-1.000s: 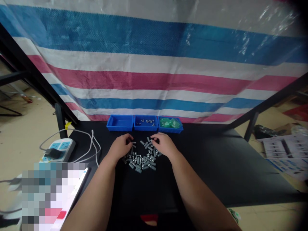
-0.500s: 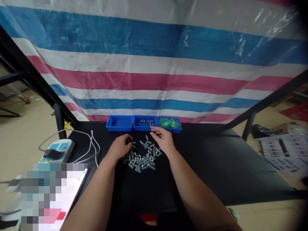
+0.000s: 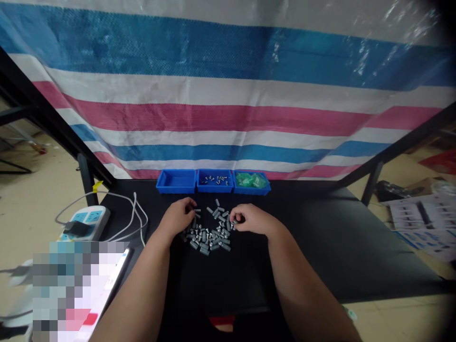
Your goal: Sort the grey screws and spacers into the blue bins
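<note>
A wide striped tarpaulin (image 3: 228,118) of blue, white and pink hangs behind a black tabletop (image 3: 320,247). At the far edge of this tabletop stand three blue plastic trays (image 3: 176,187) side by side: the middle tray (image 3: 214,189) carries small silver screws (image 3: 213,180), and the right tray (image 3: 251,191) carries green packets (image 3: 247,179) (their content I cannot tell). A white power strip (image 3: 83,222) with white cables (image 3: 135,209) lies to the left. Just before the trays, a loose pile of short grey metal bolts (image 3: 210,235) lies on the tabletop, between the left hand (image 3: 176,216) and the right hand (image 3: 249,218). Both hands work at the pile's edges now. The left fingers (image 3: 188,203) and right fingers (image 3: 237,217) are curled closed at the bolts, but whether they grasp one, I cannot tell.
</note>
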Motion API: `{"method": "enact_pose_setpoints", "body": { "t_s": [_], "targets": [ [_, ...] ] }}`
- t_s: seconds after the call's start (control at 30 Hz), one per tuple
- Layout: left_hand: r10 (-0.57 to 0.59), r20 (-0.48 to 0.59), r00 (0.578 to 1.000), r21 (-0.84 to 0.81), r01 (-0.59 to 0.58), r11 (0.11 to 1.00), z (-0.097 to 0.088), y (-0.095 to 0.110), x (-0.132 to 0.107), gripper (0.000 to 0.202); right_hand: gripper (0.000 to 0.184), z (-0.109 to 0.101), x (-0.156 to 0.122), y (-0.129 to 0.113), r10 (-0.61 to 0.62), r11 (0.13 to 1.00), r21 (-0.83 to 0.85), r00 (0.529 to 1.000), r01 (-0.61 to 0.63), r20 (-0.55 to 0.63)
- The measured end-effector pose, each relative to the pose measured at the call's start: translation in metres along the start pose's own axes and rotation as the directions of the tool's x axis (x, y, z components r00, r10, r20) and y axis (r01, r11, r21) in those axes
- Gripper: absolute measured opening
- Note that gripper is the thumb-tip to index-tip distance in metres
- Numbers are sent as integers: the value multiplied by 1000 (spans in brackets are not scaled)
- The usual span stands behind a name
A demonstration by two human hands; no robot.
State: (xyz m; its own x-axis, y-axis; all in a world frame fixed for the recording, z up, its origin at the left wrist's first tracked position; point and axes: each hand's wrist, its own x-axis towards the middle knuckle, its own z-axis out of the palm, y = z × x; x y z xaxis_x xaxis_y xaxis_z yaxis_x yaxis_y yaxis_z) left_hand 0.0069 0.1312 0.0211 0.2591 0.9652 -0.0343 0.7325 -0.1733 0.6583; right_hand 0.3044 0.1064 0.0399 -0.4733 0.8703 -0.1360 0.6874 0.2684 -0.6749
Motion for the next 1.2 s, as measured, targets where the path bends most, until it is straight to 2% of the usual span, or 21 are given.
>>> {"method": "enact_pose_setpoints", "body": {
  "t_s": [0.17, 0.37, 0.67, 0.83, 0.97, 1.03, 1.1, 1.17, 1.2],
  "targets": [
    [-8, -1, 1000, 12, 8, 1000, 1, 0, 1, 26, 23, 3, 2, -3, 3, 995, -102, 998, -9, -65],
    [-1, 2, 1000, 15, 1, 1000, 1, 0, 1, 26, 14, 11, 2, -16, 13, 979, -198, 987, -45, -157],
    [4, -9, 1000, 10, -3, 1000, 3, -2, 0, 26, 13, 16, 4, -24, -39, 977, -211, 988, 6, -152],
    [-7, -3, 1000, 3, 7, 1000, 1, 0, 0, 27, 14, 13, 0, -29, -66, 986, -159, 990, 46, -124],
    [-11, -4, 1000, -5, 11, 1000, 2, 0, 0, 28, 8, 12, 9, -25, -89, 993, 64, 988, 98, -127],
    [-4, -8, 1000, 0, 4, 1000, 2, 0, 0, 28, 3, 15, 24, -22, -67, 971, 203, 959, 126, -274],
    [-1, -12, 1000, 9, 2, 1000, 2, 0, 0, 27, 12, 20, 41, -20, -8, 931, 315, 873, 184, -488],
    [-8, -12, 1000, 16, 8, 1000, 1, 1, 0, 27, 25, 24, 53, -19, 33, 898, 369, 802, 238, -596],
    [-12, -9, 1000, 16, 12, 1000, 1, 1, 0, 27, 28, 25, 55, -19, 38, 897, 370, 791, 243, -610]
  ]
}}
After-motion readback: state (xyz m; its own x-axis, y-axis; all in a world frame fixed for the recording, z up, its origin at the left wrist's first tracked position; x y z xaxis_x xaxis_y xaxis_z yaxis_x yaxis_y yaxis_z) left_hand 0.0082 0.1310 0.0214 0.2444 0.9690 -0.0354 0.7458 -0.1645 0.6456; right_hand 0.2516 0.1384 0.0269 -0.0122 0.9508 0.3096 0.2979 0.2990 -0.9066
